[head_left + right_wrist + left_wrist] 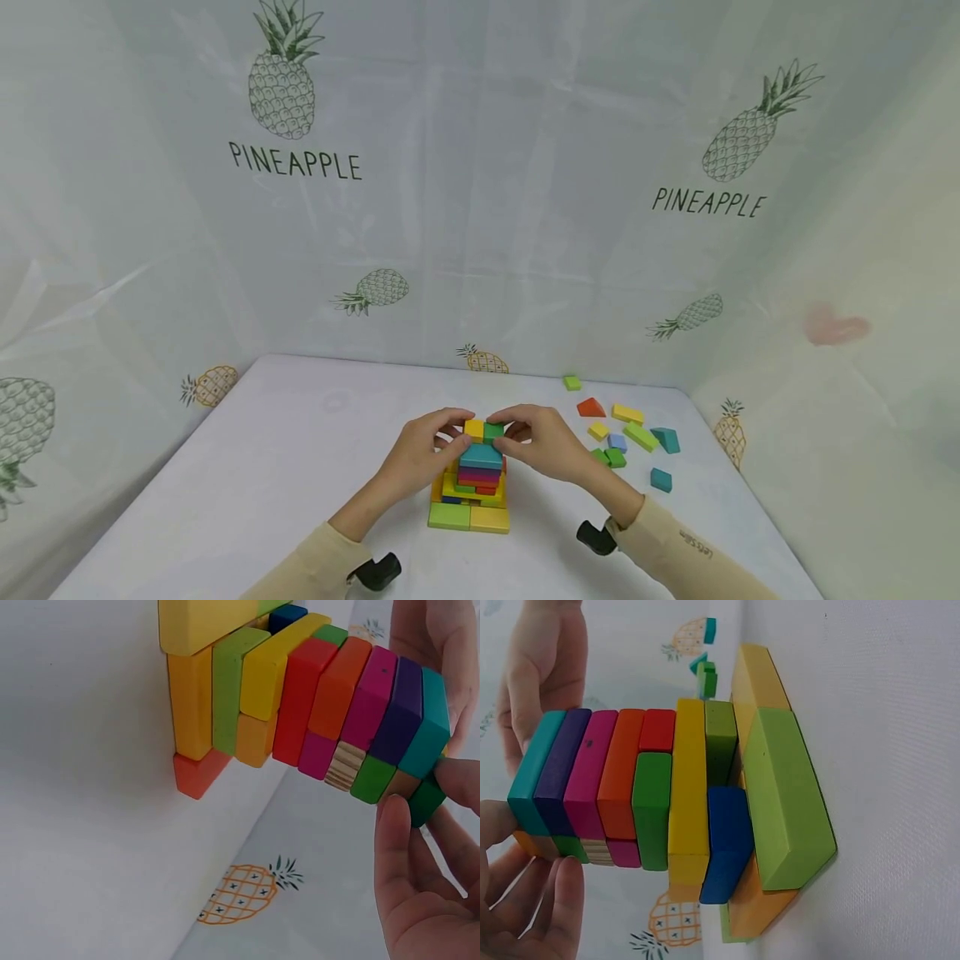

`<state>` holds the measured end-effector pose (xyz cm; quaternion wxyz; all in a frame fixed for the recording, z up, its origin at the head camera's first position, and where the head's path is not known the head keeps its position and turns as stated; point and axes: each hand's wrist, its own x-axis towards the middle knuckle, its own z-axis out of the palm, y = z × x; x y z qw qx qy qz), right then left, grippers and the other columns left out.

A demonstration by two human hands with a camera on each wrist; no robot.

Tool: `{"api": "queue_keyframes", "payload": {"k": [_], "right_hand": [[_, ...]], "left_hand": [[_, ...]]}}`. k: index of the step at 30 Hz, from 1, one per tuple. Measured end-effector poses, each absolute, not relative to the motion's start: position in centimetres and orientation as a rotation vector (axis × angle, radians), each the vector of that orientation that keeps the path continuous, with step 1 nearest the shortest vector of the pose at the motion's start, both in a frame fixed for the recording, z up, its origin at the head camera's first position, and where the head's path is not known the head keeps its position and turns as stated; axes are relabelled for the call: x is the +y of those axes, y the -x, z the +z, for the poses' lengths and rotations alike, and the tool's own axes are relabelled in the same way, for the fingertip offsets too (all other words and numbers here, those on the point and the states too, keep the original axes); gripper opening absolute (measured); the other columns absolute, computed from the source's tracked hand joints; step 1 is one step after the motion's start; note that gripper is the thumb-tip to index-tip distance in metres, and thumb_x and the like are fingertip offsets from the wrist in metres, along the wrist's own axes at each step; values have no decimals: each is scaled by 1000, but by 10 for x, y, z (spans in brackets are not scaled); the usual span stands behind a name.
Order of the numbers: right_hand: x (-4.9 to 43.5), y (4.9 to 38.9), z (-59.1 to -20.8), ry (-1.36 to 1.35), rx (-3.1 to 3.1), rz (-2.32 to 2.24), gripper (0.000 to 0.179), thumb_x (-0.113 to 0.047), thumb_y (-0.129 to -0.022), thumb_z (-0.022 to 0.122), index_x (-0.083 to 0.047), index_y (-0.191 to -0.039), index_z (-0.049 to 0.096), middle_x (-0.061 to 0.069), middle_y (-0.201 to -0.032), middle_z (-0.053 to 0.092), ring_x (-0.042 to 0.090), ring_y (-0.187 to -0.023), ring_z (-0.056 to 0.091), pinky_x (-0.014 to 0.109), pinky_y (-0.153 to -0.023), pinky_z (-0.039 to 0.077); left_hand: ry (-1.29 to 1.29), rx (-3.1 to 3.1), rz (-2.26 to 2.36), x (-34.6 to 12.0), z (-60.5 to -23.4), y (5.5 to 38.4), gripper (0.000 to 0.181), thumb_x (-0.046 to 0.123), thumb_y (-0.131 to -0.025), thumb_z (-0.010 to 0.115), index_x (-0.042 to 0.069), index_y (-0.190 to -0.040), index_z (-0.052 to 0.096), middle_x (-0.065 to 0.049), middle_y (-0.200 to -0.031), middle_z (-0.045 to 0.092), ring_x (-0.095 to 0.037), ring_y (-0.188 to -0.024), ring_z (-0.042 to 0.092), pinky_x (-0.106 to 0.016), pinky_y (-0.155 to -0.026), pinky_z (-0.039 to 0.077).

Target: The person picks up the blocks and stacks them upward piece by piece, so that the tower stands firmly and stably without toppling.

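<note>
A left hand (418,454), thumb and fingers curled, pinches a small yellow wooden block (474,430) atop a stacked tower of multicoloured wooden blocks (478,478); close beside it, a right hand (546,444) pinches a small dark-green wooden block (494,432). Below both hands sits a flat teal wooden block (482,456). Past the right hand, a red-orange triangular wooden block (591,407) lies on the white tabletop (262,467).

We hold both forearms (363,507) out from beige sleeves (318,560), slanting inward, with our left hand (420,450) and right hand (546,443) facing each other closely, the fingers (568,896) of each curved in a pinch
</note>
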<state>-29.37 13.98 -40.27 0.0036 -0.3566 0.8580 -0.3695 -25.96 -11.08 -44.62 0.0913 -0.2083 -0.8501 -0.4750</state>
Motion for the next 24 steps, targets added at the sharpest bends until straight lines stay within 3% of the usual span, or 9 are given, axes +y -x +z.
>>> {"api": "queue_keyframes", "payload": {"k": [7,14,24], "right_hand": [[140,294,-405,1131,2684,-1176,30,-17,-99,77,-12,-128,75,1,-122,75,14,-97,70,29,-90,61],[140,295,-406,1123,2673,-1194,30,-15,-99,77,-13,-129,75,1,-121,75,13,-97,70,26,-89,61],[141,294,-406,1126,2673,-1193,34,-16,-99,77,-12,-132,73,0,-124,74,13,-97,71,28,-90,61]], "left_hand": [[652,-2551,-1423,-116,-446,259,48,37,-102,73,22,-146,62,5,-135,68,-14,-113,64,-23,-93,57],[734,-2562,-1493,-122,-445,259,65,40,-94,82,20,-151,58,3,-137,66,-26,-120,63,-26,-96,58],[750,-2572,-1483,-121,-444,258,65,36,-93,84,17,-150,58,1,-137,66,-28,-122,64,-23,-96,56]]}}
